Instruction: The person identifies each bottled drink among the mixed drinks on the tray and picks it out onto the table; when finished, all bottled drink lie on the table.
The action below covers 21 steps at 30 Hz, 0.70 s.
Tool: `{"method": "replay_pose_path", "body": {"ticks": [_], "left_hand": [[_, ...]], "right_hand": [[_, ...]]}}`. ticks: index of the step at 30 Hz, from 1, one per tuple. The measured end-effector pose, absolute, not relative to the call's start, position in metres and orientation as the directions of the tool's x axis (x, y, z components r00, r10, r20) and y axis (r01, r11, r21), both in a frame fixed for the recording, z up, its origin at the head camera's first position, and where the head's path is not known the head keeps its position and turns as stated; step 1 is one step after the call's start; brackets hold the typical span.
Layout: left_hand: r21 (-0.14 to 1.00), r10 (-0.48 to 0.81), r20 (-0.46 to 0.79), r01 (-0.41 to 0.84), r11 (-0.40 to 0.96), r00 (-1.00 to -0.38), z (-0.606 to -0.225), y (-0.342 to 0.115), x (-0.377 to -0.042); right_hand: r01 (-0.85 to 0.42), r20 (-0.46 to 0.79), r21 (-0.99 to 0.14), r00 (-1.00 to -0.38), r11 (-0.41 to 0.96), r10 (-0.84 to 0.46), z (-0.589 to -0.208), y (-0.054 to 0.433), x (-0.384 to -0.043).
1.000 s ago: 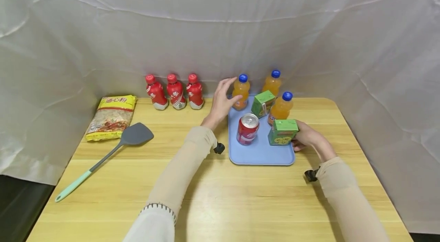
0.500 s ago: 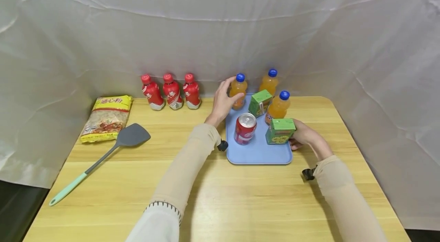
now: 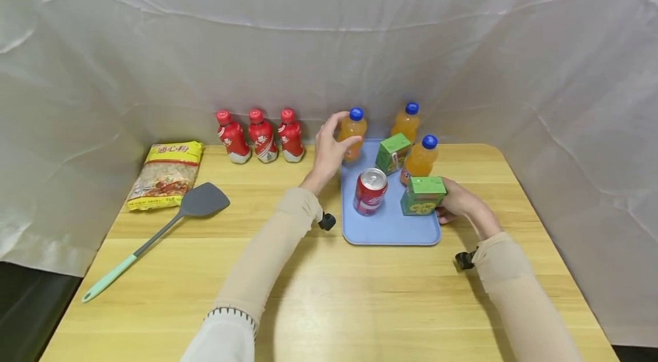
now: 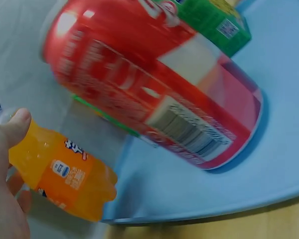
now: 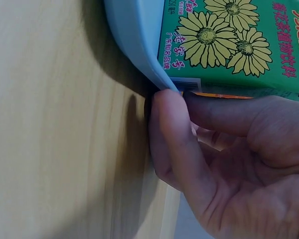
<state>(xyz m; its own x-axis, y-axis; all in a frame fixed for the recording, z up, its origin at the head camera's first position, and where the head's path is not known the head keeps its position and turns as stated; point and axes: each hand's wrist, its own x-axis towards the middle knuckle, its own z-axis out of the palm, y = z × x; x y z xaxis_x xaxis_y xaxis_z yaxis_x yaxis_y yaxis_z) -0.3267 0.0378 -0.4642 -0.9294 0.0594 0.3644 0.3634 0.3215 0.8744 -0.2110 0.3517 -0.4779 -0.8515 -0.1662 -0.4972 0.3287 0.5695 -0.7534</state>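
Note:
In the head view, my left hand (image 3: pixel 329 148) holds an orange soda bottle (image 3: pixel 353 132) with a blue cap at the back left corner of the blue tray (image 3: pixel 390 230). The left wrist view has the bottle (image 4: pixel 72 174) tilted, its base close to the tray's rim (image 4: pixel 154 218). My right hand (image 5: pixel 224 154) pinches the tray's rim on its right side, right beside a green drink carton (image 5: pixel 224 45). Also on the tray stand a red soda can (image 3: pixel 370 192), another green carton (image 3: pixel 393 154) and two more orange bottles, the front one (image 3: pixel 420 159) and the rear one (image 3: pixel 406 122).
Three red bottles (image 3: pixel 263 136) line the back of the wooden table (image 3: pixel 329 299), against a grey cloth wall (image 3: pixel 329 36). To the left lie a yellow bag of pasta (image 3: pixel 167 176) and a grey spatula (image 3: pixel 204 200) with a mint-green handle.
My left fingers have come round the orange bottle, which has risen a little and moved left toward the tray's corner. The right hand stays at the tray's rim.

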Motion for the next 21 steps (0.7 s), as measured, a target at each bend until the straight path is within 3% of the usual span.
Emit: {"method": "replay_pose_path", "body": {"ticks": [10, 21], "left_hand": [[0.895, -0.064, 0.351, 0.314, 0.317, -0.934, -0.441, 0.015, -0.323], [0.905, -0.150, 0.284, 0.214, 0.368, -0.947, -0.443, 0.002, -0.320]], "right_hand": [[0.324, -0.497, -0.750, -0.851, 0.577, -0.170, -0.477, 0.355, -0.212], [0.329, -0.500, -0.757, -0.848, 0.565, -0.176, -0.478, 0.354, -0.212]]}}
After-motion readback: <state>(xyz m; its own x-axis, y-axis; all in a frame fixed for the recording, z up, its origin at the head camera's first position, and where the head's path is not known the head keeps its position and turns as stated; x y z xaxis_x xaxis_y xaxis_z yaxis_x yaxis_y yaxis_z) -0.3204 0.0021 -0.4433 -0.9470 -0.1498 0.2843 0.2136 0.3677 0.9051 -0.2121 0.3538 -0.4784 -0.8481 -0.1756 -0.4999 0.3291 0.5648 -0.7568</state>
